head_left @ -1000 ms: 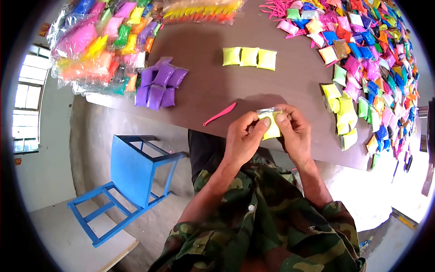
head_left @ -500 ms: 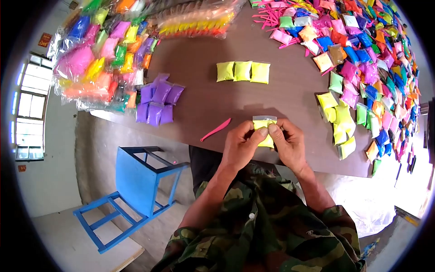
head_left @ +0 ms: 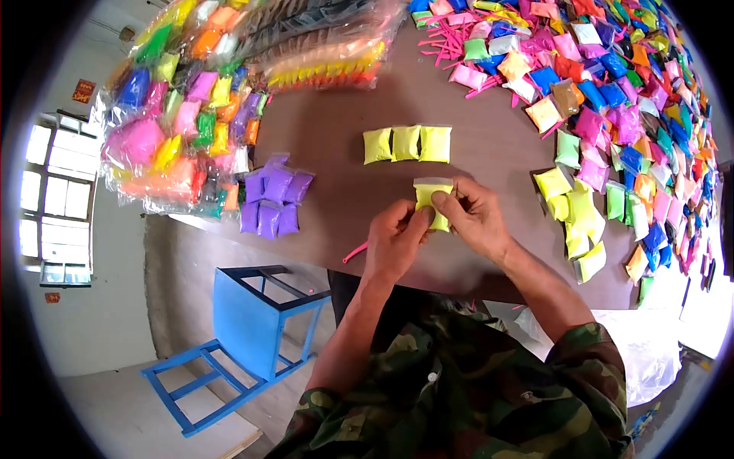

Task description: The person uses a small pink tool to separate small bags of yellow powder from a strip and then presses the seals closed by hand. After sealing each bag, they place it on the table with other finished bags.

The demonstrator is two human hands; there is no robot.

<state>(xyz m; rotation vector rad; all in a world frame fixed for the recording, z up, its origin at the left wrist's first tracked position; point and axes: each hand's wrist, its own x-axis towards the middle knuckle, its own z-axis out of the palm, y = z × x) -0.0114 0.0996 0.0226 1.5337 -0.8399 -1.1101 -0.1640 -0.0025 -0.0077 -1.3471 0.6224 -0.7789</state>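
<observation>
Between my two hands a small yellow packet (head_left: 433, 200) is held upright above the near part of the table, its clear zip strip on top. My left hand (head_left: 397, 237) pinches its lower left side with thumb and fingers. On its right edge, my right hand (head_left: 475, 216) is closed with the thumb across the front. Beyond the hands lies a row of three yellow packets (head_left: 406, 144), side by side. A pink plastic tool (head_left: 355, 252) lies by my left hand, partly hidden behind it.
Purple packets (head_left: 272, 197) lie in a cluster at left, beside clear bags of mixed packets (head_left: 183, 126). On the right, loose yellow packets (head_left: 581, 214) border a large heap of coloured packets (head_left: 604, 99). A blue chair (head_left: 248, 321) stands left of the table (head_left: 329, 168).
My hands and the yellow packet have moved up and slightly left, closer to the row. My right hand has shifted higher on the packet's edge. The whole view has tilted a little.
</observation>
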